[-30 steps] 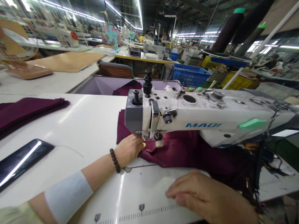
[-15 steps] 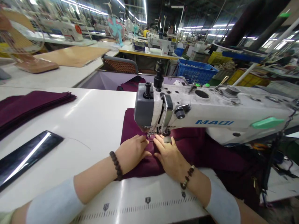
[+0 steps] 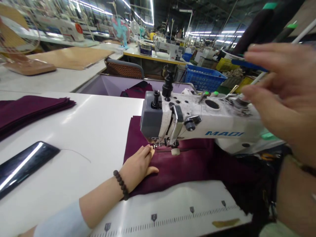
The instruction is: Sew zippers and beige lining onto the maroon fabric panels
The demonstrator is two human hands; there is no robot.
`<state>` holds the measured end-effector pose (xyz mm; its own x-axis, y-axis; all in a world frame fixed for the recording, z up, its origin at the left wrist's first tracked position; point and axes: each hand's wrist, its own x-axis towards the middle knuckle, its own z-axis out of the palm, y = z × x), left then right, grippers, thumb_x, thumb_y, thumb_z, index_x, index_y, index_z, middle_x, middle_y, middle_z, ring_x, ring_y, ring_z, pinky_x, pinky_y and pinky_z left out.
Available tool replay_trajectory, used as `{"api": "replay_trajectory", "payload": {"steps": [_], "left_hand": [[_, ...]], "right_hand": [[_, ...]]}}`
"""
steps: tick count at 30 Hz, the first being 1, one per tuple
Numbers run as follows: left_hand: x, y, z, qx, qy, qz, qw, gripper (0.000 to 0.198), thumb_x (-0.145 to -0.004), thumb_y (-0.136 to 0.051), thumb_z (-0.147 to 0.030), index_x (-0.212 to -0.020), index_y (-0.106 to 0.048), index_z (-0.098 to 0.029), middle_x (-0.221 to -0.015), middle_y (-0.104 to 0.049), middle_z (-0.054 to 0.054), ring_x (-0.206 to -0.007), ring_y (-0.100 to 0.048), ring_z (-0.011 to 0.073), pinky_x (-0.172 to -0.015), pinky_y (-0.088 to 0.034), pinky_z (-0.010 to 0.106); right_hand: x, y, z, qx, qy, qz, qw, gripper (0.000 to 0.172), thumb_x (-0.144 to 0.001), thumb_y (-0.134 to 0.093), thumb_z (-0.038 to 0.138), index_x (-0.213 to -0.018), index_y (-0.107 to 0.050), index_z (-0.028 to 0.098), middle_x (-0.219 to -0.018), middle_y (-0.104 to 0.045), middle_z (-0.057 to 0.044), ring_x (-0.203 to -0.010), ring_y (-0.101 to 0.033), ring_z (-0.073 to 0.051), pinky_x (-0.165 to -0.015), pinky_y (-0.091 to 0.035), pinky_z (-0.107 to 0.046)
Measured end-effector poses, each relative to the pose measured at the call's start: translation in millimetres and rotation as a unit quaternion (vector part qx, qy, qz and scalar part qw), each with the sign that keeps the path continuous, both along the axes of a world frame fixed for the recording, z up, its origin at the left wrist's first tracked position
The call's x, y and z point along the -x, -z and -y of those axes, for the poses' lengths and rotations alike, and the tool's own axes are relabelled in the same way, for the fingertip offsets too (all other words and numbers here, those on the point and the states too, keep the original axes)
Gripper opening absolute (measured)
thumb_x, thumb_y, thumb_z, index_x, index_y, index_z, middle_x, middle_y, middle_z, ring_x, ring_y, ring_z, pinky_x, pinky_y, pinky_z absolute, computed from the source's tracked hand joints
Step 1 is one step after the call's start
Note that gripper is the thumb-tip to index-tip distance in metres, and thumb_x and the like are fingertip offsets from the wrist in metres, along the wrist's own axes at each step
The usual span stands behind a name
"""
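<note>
Maroon fabric [image 3: 182, 169] lies under the needle end of a white and grey sewing machine [image 3: 229, 120], with dark lines running across it near the foot. My left hand [image 3: 139, 164] rests flat on the fabric's left part, fingertips close beside the presser foot [image 3: 156, 146] and thumb spread. Raised at the right, my right hand [image 3: 281, 85] is in front of the machine's arm, off the cloth. Its fingers are stretched out with the thumb apart, slightly blurred, and nothing shows in them. It hides part of the machine and the thread stand.
A stack of maroon pieces [image 3: 37, 112] and a glossy black phone-like slab [image 3: 27, 166] lie on the white table at left. More cloth sits in the lilac trough [image 3: 98, 86] behind. Ruler marks run along the front edge. A blue basket [image 3: 203, 77] stands beyond.
My right hand has left the fabric and risen to the upper right. My left hand stays on the cloth, its fingers now flatter. The view has shifted slightly.
</note>
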<state>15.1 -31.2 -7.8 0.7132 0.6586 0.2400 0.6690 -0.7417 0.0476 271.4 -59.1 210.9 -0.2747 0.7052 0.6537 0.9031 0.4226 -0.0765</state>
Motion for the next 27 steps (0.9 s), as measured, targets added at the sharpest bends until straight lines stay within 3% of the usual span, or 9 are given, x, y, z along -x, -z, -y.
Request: {"api": "replay_trajectory", "payload": {"steps": [2,4,7,12,15,17,19,22,27], "left_hand": [[0,-1.2,-1,-0.003,0.001,0.000,1.000,0.067,-0.067,-0.066,-0.050,-0.111,-0.054,-0.001,-0.104,-0.058,0.016,-0.102,-0.056,0.0276,-0.092,-0.046,0.037],[0,-3.1,-1,-0.006,0.002,-0.003,1.000,0.067,-0.066,-0.067,-0.049,-0.110,-0.054,0.000,-0.104,-0.058,0.017,-0.100,-0.057,0.0265,-0.091,-0.046,0.035],[0,-5.5,-1,-0.001,0.005,-0.006,1.000,0.065,-0.067,-0.067,-0.048,-0.110,-0.054,-0.001,-0.104,-0.059,0.016,-0.098,-0.058,0.0250,-0.089,-0.047,0.033],[-2,-4.6,-4,0.014,-0.008,-0.010,1.000,0.067,-0.067,-0.066,-0.050,-0.110,-0.054,0.000,-0.104,-0.058,0.016,-0.098,-0.058,0.0260,-0.088,-0.048,0.035],[-2,-2.6,-6,0.024,-0.007,-0.011,1.000,0.069,-0.066,-0.066,-0.051,-0.110,-0.053,0.000,-0.104,-0.058,0.016,-0.101,-0.057,0.0274,-0.090,-0.047,0.036],[-2,-1.4,-7,0.028,-0.009,-0.011,1.000,0.069,-0.066,-0.066,-0.052,-0.110,-0.053,-0.001,-0.106,-0.058,0.017,-0.103,-0.056,0.0286,-0.090,-0.047,0.036],[-1,-0.9,-7,0.031,-0.011,-0.009,0.999,0.068,-0.066,-0.066,-0.052,-0.111,-0.053,-0.002,-0.108,-0.057,0.017,-0.105,-0.055,0.0287,-0.090,-0.047,0.035],[-1,-1.9,-6,0.034,-0.011,-0.003,0.999,0.067,-0.067,-0.066,-0.052,-0.111,-0.052,-0.005,-0.111,-0.056,0.016,-0.107,-0.054,0.0277,-0.093,-0.046,0.035],[-3,-6.6,-5,0.050,-0.007,-0.024,0.998,0.060,-0.073,-0.063,-0.047,-0.112,-0.051,-0.004,-0.111,-0.056,0.017,-0.110,-0.051,0.0272,-0.095,-0.043,0.036]], "right_hand": [[-12,-11.2,-34,0.046,0.041,0.147,0.987,0.045,-0.083,-0.041,0.035,-0.125,-0.047,0.020,-0.131,-0.043,-0.002,-0.102,-0.051,-0.017,-0.082,-0.036,-0.033],[-18,-14.5,-60,0.154,0.046,0.195,0.968,0.041,-0.077,-0.043,0.045,-0.102,-0.063,0.019,-0.097,-0.062,0.004,-0.082,-0.055,-0.011,-0.071,-0.037,-0.028],[-18,-17.1,-73,0.129,0.036,0.205,0.969,0.033,-0.078,-0.044,0.042,-0.076,-0.065,0.017,-0.068,-0.055,0.008,-0.064,-0.048,-0.004,-0.062,-0.033,-0.021],[-1,-22.6,-63,-0.020,0.129,0.220,0.967,0.032,-0.090,-0.038,0.032,-0.087,-0.065,0.013,-0.086,-0.053,-0.005,-0.087,-0.049,-0.015,-0.079,-0.035,-0.028],[15,-12.3,-38,-0.033,0.087,0.176,0.980,0.040,-0.089,-0.041,0.035,-0.116,-0.055,0.009,-0.109,-0.050,-0.012,-0.104,-0.046,-0.022,-0.089,-0.035,-0.033],[30,7.5,-8,-0.059,0.078,0.091,0.991,0.044,-0.088,-0.043,0.036,-0.122,-0.048,0.010,-0.116,-0.048,-0.014,-0.111,-0.042,-0.023,-0.092,-0.035,-0.032],[48,39.4,25,-0.058,0.091,-0.052,0.993,0.021,-0.091,-0.037,0.027,-0.097,-0.057,0.023,-0.094,-0.057,-0.005,-0.090,-0.054,-0.016,-0.081,-0.041,-0.029],[76,101.9,52,0.086,-0.096,-0.036,0.991,0.019,-0.089,-0.039,0.023,-0.079,-0.056,0.021,-0.074,-0.060,-0.003,-0.070,-0.057,-0.016,-0.063,-0.046,-0.028],[96,188.6,26,0.255,-0.018,0.032,0.966,0.039,-0.084,-0.050,0.021,-0.121,-0.048,0.008,-0.113,-0.055,-0.016,-0.106,-0.050,-0.028,-0.090,-0.042,-0.047]]}}
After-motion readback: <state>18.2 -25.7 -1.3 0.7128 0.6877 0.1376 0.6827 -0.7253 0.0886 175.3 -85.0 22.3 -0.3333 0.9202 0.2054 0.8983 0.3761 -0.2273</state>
